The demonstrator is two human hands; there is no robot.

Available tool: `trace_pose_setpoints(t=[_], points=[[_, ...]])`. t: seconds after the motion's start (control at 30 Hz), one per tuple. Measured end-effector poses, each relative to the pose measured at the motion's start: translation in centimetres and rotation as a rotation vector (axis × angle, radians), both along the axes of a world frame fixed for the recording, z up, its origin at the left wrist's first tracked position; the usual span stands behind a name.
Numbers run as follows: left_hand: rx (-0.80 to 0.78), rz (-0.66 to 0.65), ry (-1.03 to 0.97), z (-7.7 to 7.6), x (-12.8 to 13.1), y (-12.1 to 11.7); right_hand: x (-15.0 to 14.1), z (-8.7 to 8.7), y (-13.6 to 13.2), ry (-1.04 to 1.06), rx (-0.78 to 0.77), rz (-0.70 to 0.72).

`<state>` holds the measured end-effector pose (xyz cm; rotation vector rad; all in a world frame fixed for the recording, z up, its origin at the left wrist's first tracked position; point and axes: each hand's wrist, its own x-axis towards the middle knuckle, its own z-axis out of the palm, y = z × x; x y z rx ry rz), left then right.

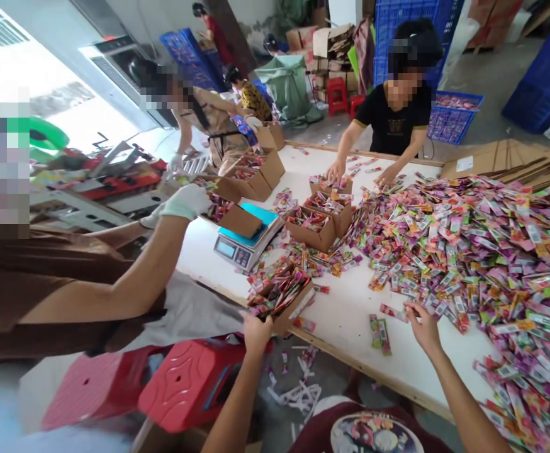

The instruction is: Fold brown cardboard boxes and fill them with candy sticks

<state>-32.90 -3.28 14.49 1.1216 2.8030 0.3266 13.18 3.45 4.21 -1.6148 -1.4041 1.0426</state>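
My left hand (pixel 256 330) grips the near edge of a small cardboard box (pixel 279 296) packed with colourful sachets, held at the table's front edge. My right hand (pixel 422 324) pinches a sachet (pixel 409 308) at the fringe of a huge heap of pink, purple and green sachets (pixel 482 245) covering the right side of the white table (pixel 350 314). Two loose sachets (pixel 379 333) lie between my hands.
A blue-topped scale (pixel 246 239) carries a box beside a co-worker's gloved hand (pixel 187 201). More filled boxes (pixel 319 220) stand mid-table. A person in black (pixel 392 119) sorts opposite. Red stools (pixel 185 377) sit below; blue crates (pixel 544 82) and cardboard stand behind.
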Motion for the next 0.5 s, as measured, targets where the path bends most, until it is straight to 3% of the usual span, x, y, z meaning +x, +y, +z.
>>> trace_pose_setpoints(t=[0.1,0.2,0.33,0.43,0.5], points=[[0.102,-0.202,0.14,0.5,0.5,1.6,1.8,-0.6,-1.4,-0.02,-0.025,-0.051],[0.059,-0.486,0.081,1.4,1.7,5.3,5.0,-1.5,-3.0,-0.047,-0.048,-0.131],[-0.028,-0.572,0.04,3.6,3.9,10.5,9.0,-2.2,-5.3,-0.044,-0.038,-0.243],[0.173,-0.628,0.125,6.2,6.8,14.1,12.7,-1.6,-7.5,-0.046,0.003,-0.342],[0.341,-0.763,0.095,6.9,10.5,17.3,16.5,-0.9,-9.2,-0.111,0.058,-0.478]])
